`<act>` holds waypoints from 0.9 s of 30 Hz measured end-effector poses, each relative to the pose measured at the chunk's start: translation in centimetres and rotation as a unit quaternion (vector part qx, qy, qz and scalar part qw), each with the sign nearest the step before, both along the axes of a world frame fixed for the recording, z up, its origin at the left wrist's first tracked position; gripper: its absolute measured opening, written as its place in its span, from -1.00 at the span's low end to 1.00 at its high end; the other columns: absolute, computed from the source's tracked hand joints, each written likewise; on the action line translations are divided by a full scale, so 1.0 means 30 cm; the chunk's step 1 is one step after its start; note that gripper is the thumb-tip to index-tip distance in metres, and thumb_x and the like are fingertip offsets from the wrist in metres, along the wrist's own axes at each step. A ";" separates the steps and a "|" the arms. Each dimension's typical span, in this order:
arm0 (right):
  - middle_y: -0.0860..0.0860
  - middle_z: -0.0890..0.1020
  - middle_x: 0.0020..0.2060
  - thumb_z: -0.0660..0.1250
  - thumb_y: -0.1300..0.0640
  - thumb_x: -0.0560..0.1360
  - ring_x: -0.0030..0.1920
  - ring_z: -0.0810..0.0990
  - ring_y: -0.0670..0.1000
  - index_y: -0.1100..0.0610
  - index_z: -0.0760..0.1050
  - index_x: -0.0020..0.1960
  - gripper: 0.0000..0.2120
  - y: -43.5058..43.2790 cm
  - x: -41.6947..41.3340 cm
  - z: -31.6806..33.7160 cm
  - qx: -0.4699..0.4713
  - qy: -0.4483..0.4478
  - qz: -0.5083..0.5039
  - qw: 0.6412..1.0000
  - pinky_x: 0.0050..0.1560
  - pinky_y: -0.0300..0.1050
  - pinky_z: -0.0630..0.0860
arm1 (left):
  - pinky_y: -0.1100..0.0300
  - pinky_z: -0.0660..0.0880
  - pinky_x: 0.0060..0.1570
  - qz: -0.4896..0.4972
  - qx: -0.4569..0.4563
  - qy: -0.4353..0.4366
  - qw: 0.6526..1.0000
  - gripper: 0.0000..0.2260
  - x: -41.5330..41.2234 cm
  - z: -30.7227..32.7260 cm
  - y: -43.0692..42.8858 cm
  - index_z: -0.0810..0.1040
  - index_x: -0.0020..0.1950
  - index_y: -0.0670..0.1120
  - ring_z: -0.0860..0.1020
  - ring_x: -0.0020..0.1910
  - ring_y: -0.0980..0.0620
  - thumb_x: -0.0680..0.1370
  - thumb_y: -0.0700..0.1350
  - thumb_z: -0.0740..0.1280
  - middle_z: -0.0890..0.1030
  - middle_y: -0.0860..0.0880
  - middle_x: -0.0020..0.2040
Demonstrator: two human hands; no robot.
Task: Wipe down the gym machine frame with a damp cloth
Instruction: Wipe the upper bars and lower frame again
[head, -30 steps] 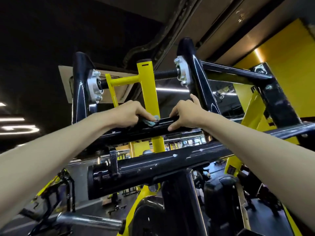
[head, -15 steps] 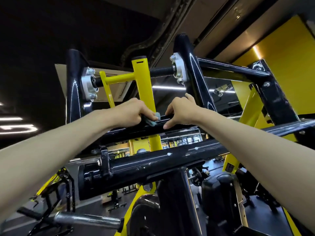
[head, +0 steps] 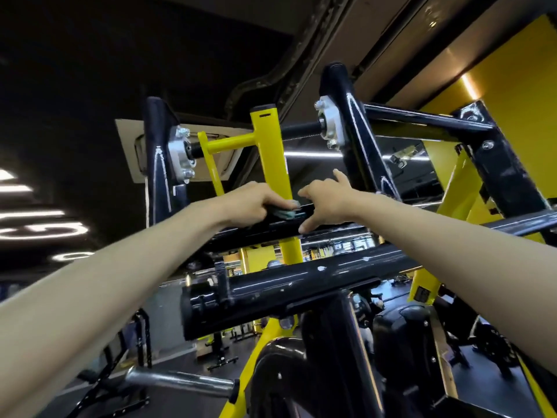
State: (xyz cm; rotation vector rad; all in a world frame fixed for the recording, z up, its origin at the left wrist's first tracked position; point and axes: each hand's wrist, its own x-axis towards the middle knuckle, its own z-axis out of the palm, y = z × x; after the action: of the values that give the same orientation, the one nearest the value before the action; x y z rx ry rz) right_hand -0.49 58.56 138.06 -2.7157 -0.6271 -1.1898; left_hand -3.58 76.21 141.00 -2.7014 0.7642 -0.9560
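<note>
A black and yellow gym machine frame fills the view. My left hand grips a small teal cloth and presses it on the upper black crossbar, just left of the yellow upright. Most of the cloth is hidden under my fingers. My right hand is on the same bar right of the upright, fingers spread, thumb down over the bar's front and index finger lifted.
A thicker black tube runs below the crossbar, close to me. Black uprights with silver bearing plates stand left and right. A chrome bar sticks out low left. Black padded parts sit below right.
My right hand has opened from a curled hold on the crossbar to spread fingers. The left hand stays on the cloth. The view has shifted slightly.
</note>
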 end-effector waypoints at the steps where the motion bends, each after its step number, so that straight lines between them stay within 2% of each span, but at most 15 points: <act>1: 0.05 0.51 0.31 0.43 -0.21 0.40 0.39 0.38 0.10 0.15 0.30 0.46 -0.23 0.019 -0.001 0.001 -0.001 -0.004 0.001 1.000 0.48 0.14 -0.19 | 0.36 0.29 0.17 -0.010 0.009 0.004 1.000 -0.36 0.003 0.001 0.013 0.47 0.37 0.13 0.43 0.30 0.06 0.49 -0.48 0.08 0.47 0.06 0.38; 3: 0.07 0.52 0.29 0.43 -0.19 0.41 0.37 0.39 0.12 0.17 0.33 0.43 -0.26 0.062 -0.014 0.008 -0.007 -0.005 0.013 1.000 0.48 0.13 -0.11 | 0.27 0.29 0.33 -0.008 0.012 0.011 1.000 -0.35 -0.018 0.002 0.125 0.47 0.36 0.15 0.39 0.37 0.08 0.49 -0.49 0.10 0.43 0.10 0.41; 5: 0.09 0.54 0.26 0.45 -0.16 0.41 0.33 0.42 0.14 0.19 0.38 0.39 -0.31 0.112 -0.029 0.019 -0.005 -0.004 0.043 0.999 0.47 0.11 0.09 | 0.21 0.25 0.42 0.019 -0.008 0.018 1.000 -0.36 -0.056 -0.017 0.286 0.47 0.36 0.14 0.35 0.40 0.13 0.50 -0.50 0.12 0.41 0.11 0.41; 7: 0.13 0.56 0.22 0.48 -0.10 0.41 0.25 0.49 0.16 0.24 0.44 0.34 -0.35 0.159 -0.035 0.024 0.011 -0.002 0.093 0.996 0.35 0.09 0.34 | 0.21 0.19 0.46 0.014 -0.037 0.000 0.999 -0.40 -0.080 -0.045 0.380 0.45 0.38 0.08 0.31 0.40 0.21 0.51 -0.50 0.16 0.40 0.13 0.39; 9: 0.16 0.56 0.21 0.51 -0.03 0.40 0.20 0.52 0.17 0.27 0.45 0.33 -0.38 0.209 -0.035 0.020 0.014 0.011 0.118 0.993 0.22 0.04 0.47 | 0.19 0.18 0.47 -0.004 -0.044 -0.041 0.998 -0.40 -0.053 -0.071 0.369 0.45 0.39 0.02 0.31 0.42 0.17 0.49 -0.52 0.18 0.41 0.08 0.40; 11: 0.14 0.56 0.21 0.53 0.02 0.38 0.18 0.53 0.15 0.23 0.43 0.35 -0.37 0.253 -0.031 0.009 0.002 0.026 0.104 0.994 0.09 -0.06 0.49 | 0.20 0.18 0.47 -0.033 -0.043 -0.068 0.996 -0.37 -0.014 -0.097 0.322 0.44 0.41 0.01 0.31 0.43 0.13 0.46 -0.53 0.20 0.40 0.06 0.42; 13: 0.12 0.56 0.19 0.56 0.02 0.35 0.16 0.54 0.14 0.18 0.44 0.35 -0.35 0.276 -0.023 -0.003 -0.005 0.021 0.082 0.996 0.00 -0.08 0.47 | 0.23 0.17 0.47 -0.071 -0.044 -0.059 0.995 -0.36 0.002 -0.107 0.332 0.43 0.41 0.00 0.30 0.44 0.15 0.45 -0.55 0.19 0.37 0.08 0.43; 16: 0.10 0.53 0.25 0.57 -0.03 0.32 0.22 0.52 0.16 0.14 0.41 0.40 -0.27 0.277 -0.021 0.006 -0.003 0.010 0.077 0.997 0.11 -0.02 0.51 | 0.31 0.15 0.45 -0.074 -0.035 -0.038 0.996 -0.33 -0.022 -0.094 0.490 0.38 0.41 0.01 0.29 0.42 0.18 0.44 -0.58 0.18 0.35 0.09 0.41; 18: 0.11 0.53 0.27 0.56 -0.03 0.33 0.24 0.51 0.16 0.15 0.40 0.41 -0.27 0.273 -0.019 0.009 -0.007 0.014 0.082 0.997 0.09 -0.04 0.48 | 0.35 0.15 0.43 -0.067 -0.019 -0.070 0.995 -0.37 -0.042 -0.107 0.561 0.40 0.39 -0.02 0.33 0.41 0.13 0.44 -0.56 0.25 0.36 0.08 0.39; 22: 0.10 0.53 0.26 0.56 -0.04 0.32 0.24 0.50 0.16 0.14 0.41 0.40 -0.27 0.276 -0.019 0.014 -0.002 0.019 0.084 0.996 0.11 -0.03 0.48 | 0.30 0.18 0.44 -0.085 -0.029 -0.093 0.992 -0.43 -0.038 -0.114 0.506 0.47 0.36 -0.12 0.33 0.40 0.10 0.44 -0.56 0.22 0.36 0.08 0.36; 24: 0.08 0.57 0.17 0.57 -0.06 0.30 0.18 0.52 0.14 0.14 0.45 0.37 -0.29 0.273 -0.030 0.016 -0.004 0.024 0.081 0.996 0.10 -0.02 0.50 | 0.28 0.17 0.44 -0.089 -0.029 -0.085 0.992 -0.42 -0.038 -0.112 0.461 0.44 0.38 -0.11 0.31 0.40 0.12 0.45 -0.56 0.20 0.33 0.13 0.34; 27: 0.02 0.56 -0.07 0.57 -0.04 0.30 0.00 0.51 0.08 0.13 0.52 0.30 -0.37 0.282 -0.040 0.016 -0.005 0.024 0.081 0.996 -0.07 -0.12 0.41 | 0.20 0.19 0.46 -0.081 0.006 -0.085 0.993 -0.37 -0.044 -0.113 0.531 0.40 0.40 -0.06 0.31 0.41 0.10 0.42 -0.56 0.23 0.33 0.11 0.38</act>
State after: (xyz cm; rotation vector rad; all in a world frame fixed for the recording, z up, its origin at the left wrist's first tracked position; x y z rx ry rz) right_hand -1.71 67.02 138.53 -2.6329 -0.8306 -1.0817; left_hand -4.89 92.16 137.63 -2.5373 0.9624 -1.1944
